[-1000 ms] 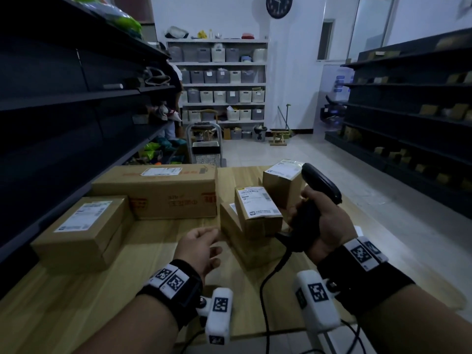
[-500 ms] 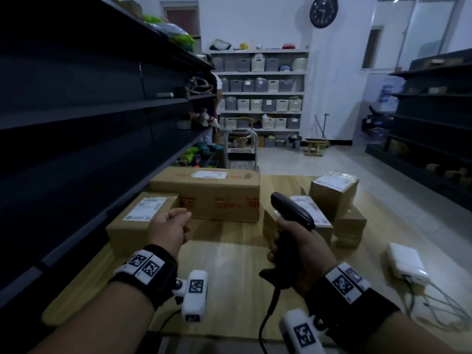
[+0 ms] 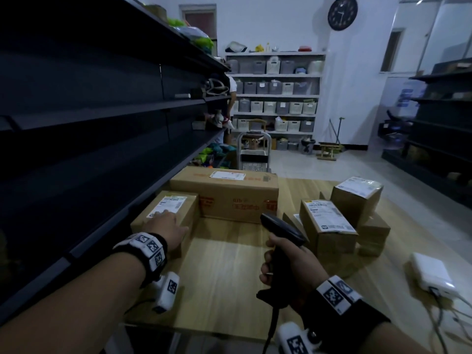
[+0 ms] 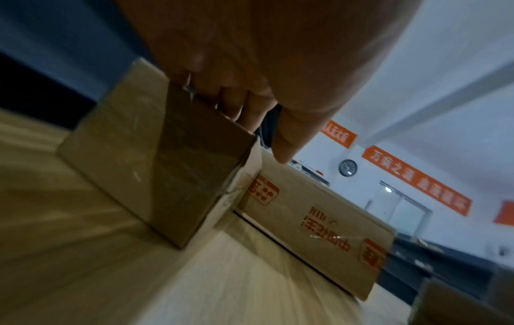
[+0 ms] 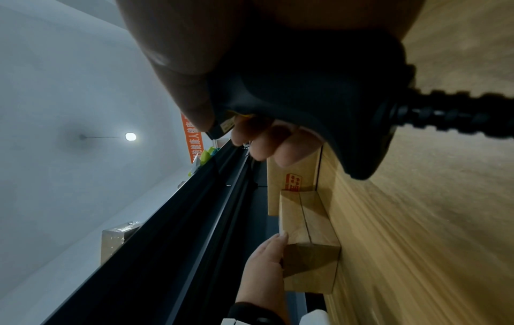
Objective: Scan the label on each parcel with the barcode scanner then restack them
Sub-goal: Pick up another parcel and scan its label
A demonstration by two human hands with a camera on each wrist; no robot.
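Mid-round at a wooden table [image 3: 229,272] beside dark shelving [image 3: 102,111]: five labelled parcels in sight, none yet restacked as one pile. Left hand [image 3: 166,227] laid on top of the small parcel [image 3: 187,213] at the table's left edge, fingers stretched flat over its label [image 3: 168,204], thumb down the near side, apparently steadying or about to draw it in. Right hand [image 3: 293,264] wrapped round the grip of the black barcode scanner [image 3: 282,229], held upright above the bare middle of the table, head angled toward the left boxes; no beam visible, so whether a scan is under way cannot be told. Long carton [image 3: 224,198] just behind the small parcel. On the right, three more boxes [image 3: 329,231], two side by side over a lower one. White adapter [image 3: 431,273] near the right edge. Scanning and final stacking judged largely still ahead.
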